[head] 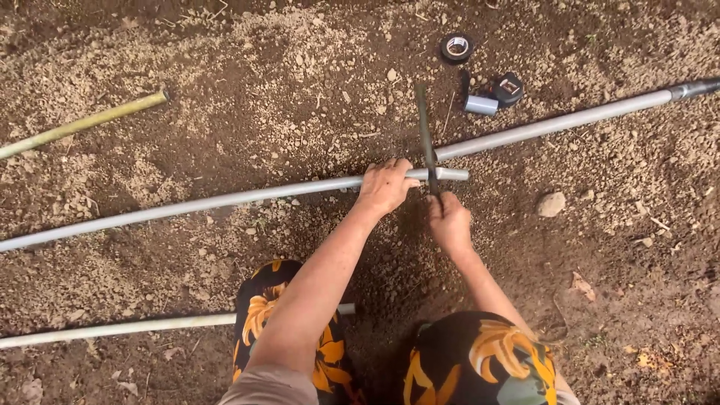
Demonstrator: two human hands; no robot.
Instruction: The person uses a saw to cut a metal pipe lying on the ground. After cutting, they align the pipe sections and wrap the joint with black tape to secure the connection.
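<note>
Left hand: my left hand (386, 185) is clenched over the long grey plastic pipe (225, 201), close to its right end, pressing it to the bare brown soil (225, 112).
Right hand: my right hand (450, 223) grips the near end of a thin dark saw blade (425, 135), which stands across the pipe just right of the left hand.
Where the pipe lies: on the ground in front of my knees, running from the left edge to a short stub past the blade.
Risk, fingers: the blade sits very near my left fingertips; I judge a skip out of the cut would reach them.
Risk, rolling: the round pipe on loose earth could turn under the stroke and throw the cut crooked.
Risk, blade: held bare at one end, the thin blade may bend or bind.
Risk, grit: crumbs of soil could get into the open pipe end.
Count, grey pipes: three, counting the second grey pipe (555, 124) at upper right and the pale pipe (120, 328) by my left knee.
Count, bamboo stick: one yellowish bamboo stick (82, 124).
Count, tape roll: one black tape roll (457, 47).
Count, fitting: one short grey coupling (481, 104), beside one small black object (508, 88) I cannot identify.
Count, stone: one pale stone (551, 203).
</note>
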